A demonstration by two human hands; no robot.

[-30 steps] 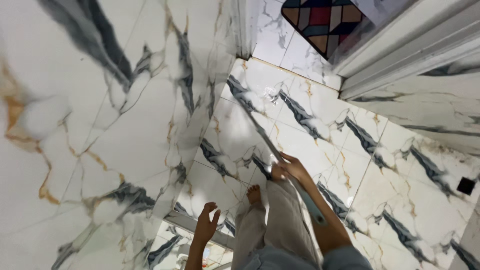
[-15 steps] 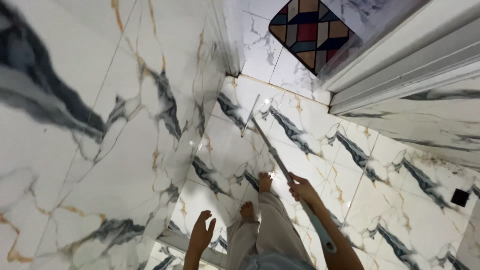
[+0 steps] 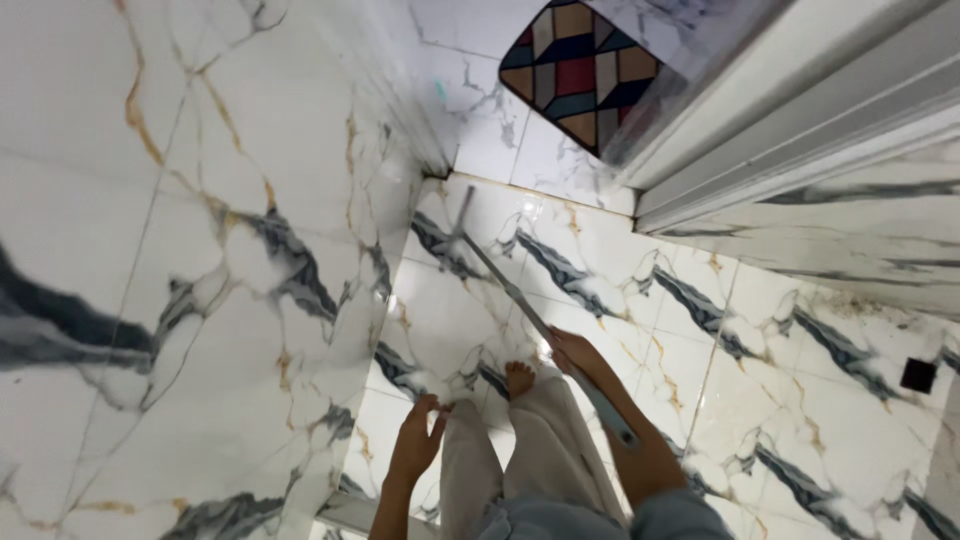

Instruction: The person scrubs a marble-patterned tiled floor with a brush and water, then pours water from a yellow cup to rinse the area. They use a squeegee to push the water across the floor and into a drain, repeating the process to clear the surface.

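Note:
My right hand [image 3: 575,355] grips the long grey handle of a floor squeegee [image 3: 510,285]. The handle runs up and left from my hand to a thin blade [image 3: 462,212] resting on the wet marble floor tiles [image 3: 620,300], close to the wall. The handle's teal end lies along my right forearm. My left hand [image 3: 415,445] hangs beside my left leg with fingers spread, holding nothing. One bare foot [image 3: 519,378] and my light trousers show between the hands.
A marble-tiled wall [image 3: 200,250] fills the left side. A patterned multicoloured mat [image 3: 580,75] lies beyond the doorway at the top. A white door frame [image 3: 780,130] crosses the upper right. A small square black drain [image 3: 917,375] sits in the floor at far right.
The squeegee blade has slid further away toward the wall and doorway as my right hand pushed the handle. My left hand rose closer to my leg. The view has shifted leftward.

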